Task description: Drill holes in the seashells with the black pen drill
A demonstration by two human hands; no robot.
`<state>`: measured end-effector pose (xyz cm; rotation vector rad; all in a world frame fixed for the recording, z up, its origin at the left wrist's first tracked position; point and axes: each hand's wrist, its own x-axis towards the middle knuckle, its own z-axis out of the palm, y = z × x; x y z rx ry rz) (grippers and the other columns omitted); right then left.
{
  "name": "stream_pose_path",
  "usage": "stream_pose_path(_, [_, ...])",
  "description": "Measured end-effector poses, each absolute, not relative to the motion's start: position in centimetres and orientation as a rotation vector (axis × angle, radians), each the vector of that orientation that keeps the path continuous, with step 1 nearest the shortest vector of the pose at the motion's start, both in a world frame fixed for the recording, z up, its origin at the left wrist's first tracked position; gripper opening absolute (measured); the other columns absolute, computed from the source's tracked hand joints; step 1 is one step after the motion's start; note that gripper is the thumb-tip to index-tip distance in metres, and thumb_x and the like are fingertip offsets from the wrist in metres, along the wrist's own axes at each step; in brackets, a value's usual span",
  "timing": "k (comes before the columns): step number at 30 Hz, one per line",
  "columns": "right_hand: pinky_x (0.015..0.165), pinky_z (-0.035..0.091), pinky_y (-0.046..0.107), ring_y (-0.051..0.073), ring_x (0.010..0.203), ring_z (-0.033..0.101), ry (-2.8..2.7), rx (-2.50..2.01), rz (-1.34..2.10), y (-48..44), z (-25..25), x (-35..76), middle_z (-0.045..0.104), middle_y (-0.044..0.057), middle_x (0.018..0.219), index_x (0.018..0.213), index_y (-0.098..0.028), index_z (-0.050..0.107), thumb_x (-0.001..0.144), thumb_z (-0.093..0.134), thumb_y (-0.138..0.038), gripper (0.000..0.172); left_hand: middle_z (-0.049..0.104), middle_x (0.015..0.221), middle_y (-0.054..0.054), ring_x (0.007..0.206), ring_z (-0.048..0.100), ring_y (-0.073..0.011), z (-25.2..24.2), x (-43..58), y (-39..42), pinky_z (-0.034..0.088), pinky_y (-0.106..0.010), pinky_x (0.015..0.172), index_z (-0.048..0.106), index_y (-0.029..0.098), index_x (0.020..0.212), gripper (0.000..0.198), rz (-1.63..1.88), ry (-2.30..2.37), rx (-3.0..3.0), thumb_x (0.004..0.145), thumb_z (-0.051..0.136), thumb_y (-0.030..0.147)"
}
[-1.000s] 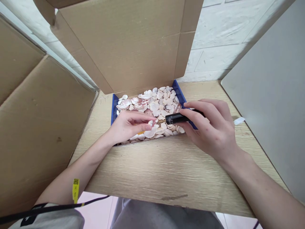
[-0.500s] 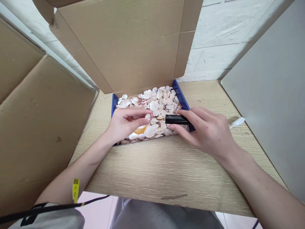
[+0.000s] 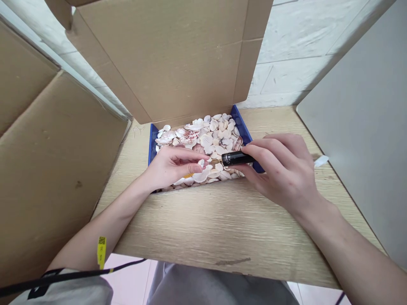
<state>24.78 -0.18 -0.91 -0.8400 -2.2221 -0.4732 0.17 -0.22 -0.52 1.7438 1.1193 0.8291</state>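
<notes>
My left hand pinches a small pale seashell between thumb and fingertips, over the box of shells. My right hand is wrapped round a black mini drill, held nearly level. Its brass-coloured chuck points left at the pinched shell. Whether the thin tip touches the shell is too small to tell. Below both hands, a shallow box with blue sides is filled with white, pinkish and striped seashells. An orange shell edge shows partly behind my left thumb.
The box's cardboard lid stands raised at the back, before a white brick wall. A cardboard panel flanks the left, a grey panel the right. A small white piece lies on the wooden table near the grey panel.
My left hand and the shell have shifted slightly right and down. The drill has rolled a little in my right hand, whose fingers have moved slightly right, and its tip is slightly lower.
</notes>
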Motion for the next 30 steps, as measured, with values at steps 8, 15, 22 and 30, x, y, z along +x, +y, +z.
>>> stream_pose_path(8, [0.052,0.037,0.027,0.015,0.064,0.059,-2.301,-1.104,-0.264,-0.4,-1.5,24.4,0.066,0.003,0.074,0.088,-0.017,0.061,0.086,0.054,-0.047,0.030,0.074,0.081,-0.005,0.060,0.060,-0.0122,-0.9,0.0,-0.2,0.042,-0.021,0.047,0.075,0.021,0.092,0.022,0.948,1.185,1.722,0.070,0.074,0.024])
stream_pose_path(15, [0.047,0.034,0.027,0.014,0.061,0.060,-2.330,-1.104,-0.253,-0.6,-1.7,24.4,0.066,0.002,0.073,0.091,-0.017,0.062,0.087,0.051,-0.048,0.033,0.075,0.088,-0.004,0.078,0.068,-0.0172,-1.0,0.1,-0.3,0.053,-0.026,0.065,0.075,0.023,0.090,0.020,1.008,1.220,1.676,0.070,0.075,0.023])
stream_pose_path(22, [0.064,0.043,0.031,0.017,0.073,0.057,-2.290,-0.892,-0.450,-0.4,-0.9,24.8,0.068,0.005,0.088,0.107,-0.019,0.055,0.083,0.061,-0.029,0.027,0.074,0.081,-0.003,0.064,0.064,-0.0130,-0.9,0.3,-0.3,0.048,-0.022,0.051,0.075,0.022,0.090,0.020,0.917,1.218,1.581,0.070,0.075,0.025])
stream_pose_path(30, [0.072,0.042,0.034,0.020,0.090,0.058,-2.167,-0.859,-0.503,-0.6,-0.8,24.4,0.066,0.007,0.100,0.112,-0.024,0.052,0.082,0.062,-0.024,0.031,0.072,0.071,-0.003,0.052,0.055,-0.0089,-0.5,0.3,-0.4,0.039,-0.019,0.043,0.076,0.018,0.090,0.021,0.856,1.190,1.674,0.069,0.075,0.024])
